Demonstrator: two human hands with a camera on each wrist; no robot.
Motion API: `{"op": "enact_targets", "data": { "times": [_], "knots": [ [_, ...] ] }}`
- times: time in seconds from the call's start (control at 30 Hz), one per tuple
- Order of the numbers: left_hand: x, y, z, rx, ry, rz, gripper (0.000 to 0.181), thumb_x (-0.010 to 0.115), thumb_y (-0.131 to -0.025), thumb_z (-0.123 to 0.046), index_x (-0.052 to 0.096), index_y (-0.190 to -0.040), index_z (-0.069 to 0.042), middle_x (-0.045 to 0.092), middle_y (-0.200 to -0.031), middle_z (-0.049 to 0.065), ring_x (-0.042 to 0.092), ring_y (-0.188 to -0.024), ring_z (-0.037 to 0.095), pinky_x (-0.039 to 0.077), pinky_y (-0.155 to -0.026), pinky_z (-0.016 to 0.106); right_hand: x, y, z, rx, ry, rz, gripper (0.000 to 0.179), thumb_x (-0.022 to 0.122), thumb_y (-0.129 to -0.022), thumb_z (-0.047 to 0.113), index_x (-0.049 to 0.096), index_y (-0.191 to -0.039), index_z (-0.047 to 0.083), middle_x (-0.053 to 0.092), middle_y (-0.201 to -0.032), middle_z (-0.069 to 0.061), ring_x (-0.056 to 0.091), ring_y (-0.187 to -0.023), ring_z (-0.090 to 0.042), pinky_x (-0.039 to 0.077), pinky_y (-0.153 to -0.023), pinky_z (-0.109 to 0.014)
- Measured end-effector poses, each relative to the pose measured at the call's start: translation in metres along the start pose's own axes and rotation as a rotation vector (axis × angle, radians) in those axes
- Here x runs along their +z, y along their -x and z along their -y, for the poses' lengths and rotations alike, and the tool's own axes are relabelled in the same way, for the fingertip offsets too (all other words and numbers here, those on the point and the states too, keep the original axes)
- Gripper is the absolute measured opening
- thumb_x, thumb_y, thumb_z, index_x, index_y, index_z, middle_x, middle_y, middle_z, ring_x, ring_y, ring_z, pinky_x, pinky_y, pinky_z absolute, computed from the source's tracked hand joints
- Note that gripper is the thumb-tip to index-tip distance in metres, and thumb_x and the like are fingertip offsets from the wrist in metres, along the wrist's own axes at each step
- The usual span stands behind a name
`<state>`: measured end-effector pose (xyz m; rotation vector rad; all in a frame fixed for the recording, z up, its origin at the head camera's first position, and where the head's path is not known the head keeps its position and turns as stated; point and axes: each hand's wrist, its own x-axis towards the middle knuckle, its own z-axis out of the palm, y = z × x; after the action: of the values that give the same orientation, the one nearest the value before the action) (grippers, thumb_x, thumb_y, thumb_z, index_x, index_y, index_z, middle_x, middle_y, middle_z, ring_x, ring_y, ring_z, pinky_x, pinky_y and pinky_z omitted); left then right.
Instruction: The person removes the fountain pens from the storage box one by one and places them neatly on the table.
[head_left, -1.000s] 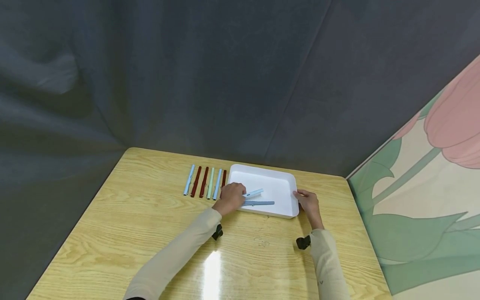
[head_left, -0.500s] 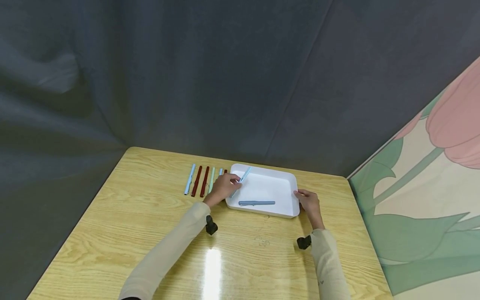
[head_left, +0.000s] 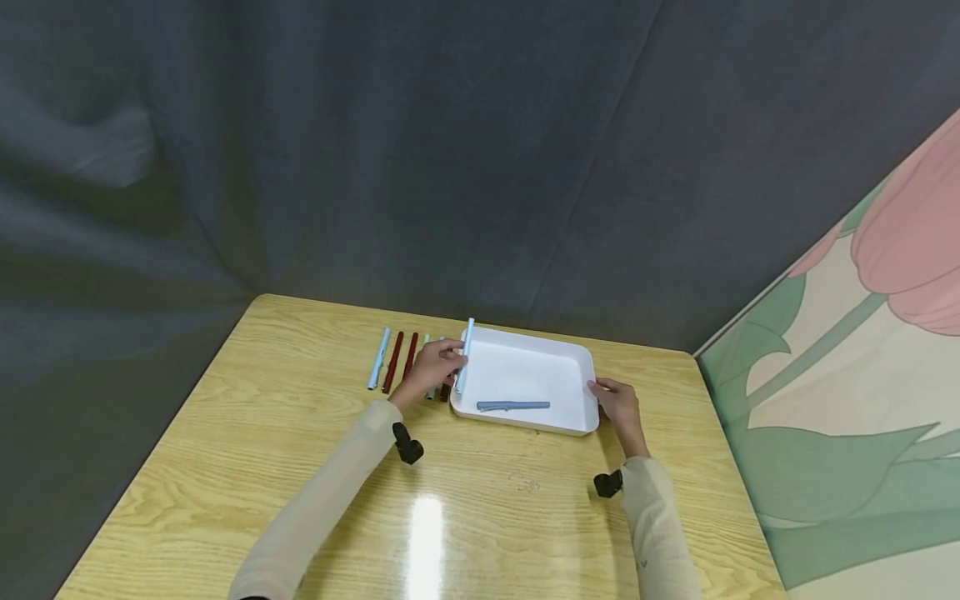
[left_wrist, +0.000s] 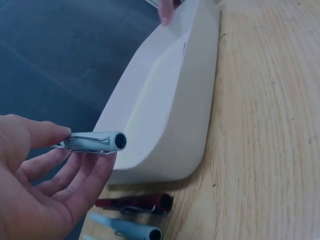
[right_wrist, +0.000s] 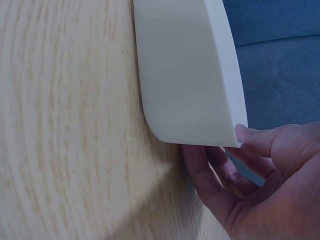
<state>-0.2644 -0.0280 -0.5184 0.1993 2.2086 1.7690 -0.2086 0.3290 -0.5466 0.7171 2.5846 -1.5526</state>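
My left hand [head_left: 433,367] pinches a light blue pen [head_left: 467,346] between thumb and fingers, above the left edge of a white tray [head_left: 536,367]. In the left wrist view the pen [left_wrist: 95,142] shows its wire clip and round dark end. A grey-blue pen [head_left: 513,406] lies inside the tray along its near side. At the tray's right end, my right hand [head_left: 621,404] grips the wall. The right wrist view shows the thumb of that hand [right_wrist: 280,175] on the rim and its fingers lower, by the outside of the tray.
Left of the tray several pens lie in a row, among them a light blue pen [head_left: 378,358] and a dark red pen [head_left: 392,363]. My left hand covers part of this row. A dark curtain [head_left: 480,167] hangs behind the wooden table [head_left: 300,467].
My left hand has moved left with the light blue pen, from over the tray's near-left part to its left edge. The pen has turned from sideways to pointing away. My right hand stays put.
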Motion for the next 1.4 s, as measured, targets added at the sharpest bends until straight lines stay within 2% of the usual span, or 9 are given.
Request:
{"op": "enact_targets", "data": {
  "times": [0.1,0.27,0.37,0.57,0.77,0.97,1.03,1.2,1.4],
  "knots": [
    [-0.007,0.000,0.002,-0.021,0.028,-0.002,0.045,0.064,-0.104,-0.012,0.057,-0.147,0.000,0.067,-0.121,0.022,0.071,-0.097,0.030,0.063,-0.084,0.051,0.001,0.000,-0.001,-0.002,0.002,-0.001,0.046,0.062,-0.106,0.021,0.061,-0.140,-0.009,0.061,-0.136,-0.035,0.066,-0.080,-0.009,0.053,-0.064,-0.020],
    [-0.015,-0.001,0.006,-0.051,0.117,-0.017,0.049,0.066,-0.103,-0.013,0.055,-0.149,-0.001,0.065,-0.127,0.024,0.070,-0.104,0.034,0.064,-0.077,0.037,0.001,-0.002,-0.001,-0.004,0.001,-0.008,0.046,0.062,-0.106,0.022,0.061,-0.140,-0.009,0.062,-0.136,-0.034,0.066,-0.080,-0.010,0.053,-0.064,-0.020],
    [-0.017,-0.002,0.010,-0.056,0.157,-0.038,0.049,0.066,-0.103,-0.013,0.054,-0.149,0.000,0.064,-0.128,0.023,0.070,-0.103,0.030,0.064,-0.076,0.034,0.001,-0.002,0.000,-0.003,0.006,-0.013,0.046,0.062,-0.106,0.023,0.061,-0.140,-0.008,0.061,-0.137,-0.033,0.066,-0.083,-0.011,0.052,-0.064,-0.019],
    [-0.025,-0.001,0.015,-0.046,0.206,-0.073,0.046,0.067,-0.103,-0.012,0.056,-0.146,0.001,0.061,-0.134,0.022,0.068,-0.098,0.018,0.063,-0.086,0.046,0.000,-0.002,-0.001,-0.004,0.014,-0.018,0.045,0.062,-0.106,0.022,0.062,-0.139,-0.008,0.062,-0.136,-0.034,0.067,-0.081,-0.012,0.053,-0.063,-0.019],
    [-0.038,0.002,0.014,-0.055,0.243,-0.087,0.047,0.066,-0.103,-0.011,0.054,-0.147,0.001,0.059,-0.132,0.019,0.066,-0.096,0.018,0.064,-0.079,0.033,0.000,0.000,0.000,-0.002,0.008,-0.019,0.045,0.063,-0.106,0.022,0.062,-0.139,-0.009,0.062,-0.135,-0.034,0.065,-0.076,-0.008,0.051,-0.061,-0.019],
    [-0.049,0.004,0.018,-0.053,0.236,-0.105,0.048,0.064,-0.105,-0.013,0.053,-0.148,0.003,0.058,-0.134,0.020,0.067,-0.106,0.028,0.063,-0.078,0.028,0.000,0.001,-0.001,-0.017,-0.003,-0.004,0.045,0.062,-0.106,0.021,0.061,-0.139,-0.011,0.063,-0.133,-0.035,0.068,-0.077,-0.010,0.055,-0.061,-0.021],
    [-0.053,0.004,0.019,-0.047,0.225,-0.106,0.048,0.063,-0.105,-0.014,0.052,-0.149,0.003,0.058,-0.136,0.022,0.066,-0.110,0.028,0.062,-0.081,0.030,-0.001,0.001,-0.001,-0.023,-0.011,-0.003,0.046,0.062,-0.106,0.021,0.061,-0.138,-0.011,0.064,-0.132,-0.035,0.069,-0.078,-0.011,0.056,-0.062,-0.021],
    [-0.065,0.008,0.021,-0.040,0.165,-0.114,0.049,0.062,-0.106,-0.018,0.053,-0.150,0.001,0.060,-0.135,0.021,0.066,-0.108,0.020,0.061,-0.094,0.043,-0.001,0.004,0.002,-0.027,-0.037,-0.011,0.045,0.064,-0.104,0.021,0.064,-0.135,-0.011,0.068,-0.125,-0.034,0.068,-0.076,-0.012,0.055,-0.061,-0.022],
    [-0.080,0.012,0.024,-0.055,0.176,-0.128,0.048,0.061,-0.106,-0.015,0.053,-0.150,0.003,0.064,-0.130,0.017,0.066,-0.099,0.015,0.060,-0.094,0.042,0.000,0.001,-0.001,-0.013,-0.017,-0.012,0.044,0.062,-0.105,0.021,0.063,-0.137,-0.010,0.065,-0.132,-0.034,0.068,-0.081,-0.011,0.055,-0.064,-0.021]
  ]
}}
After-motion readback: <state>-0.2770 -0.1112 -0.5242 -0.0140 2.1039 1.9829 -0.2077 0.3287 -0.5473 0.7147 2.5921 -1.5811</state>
